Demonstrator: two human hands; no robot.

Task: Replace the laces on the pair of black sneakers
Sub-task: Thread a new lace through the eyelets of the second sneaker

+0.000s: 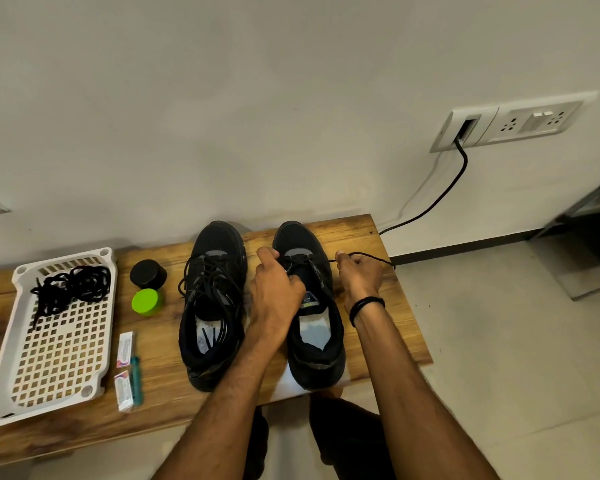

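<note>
Sneakers (pixel 219 258) stand side by side on the wooden table (pixel 378 306), toes toward the wall. The left hand (pixel 274 289) lies over the right sneaker (pixel 314 344), fingers curled onto its eyelet row, likely to steady it. The right hand (pixel 359 275), just right of that shoe, pinches a black lace (pixel 371 257) drawn taut sideways, probably to work it through an eyelet. The left sneaker (pixel 215 306) is loosely laced. A tangle of laces (pixel 71 285) sits in the white basket (pixel 4 375), far left.
</note>
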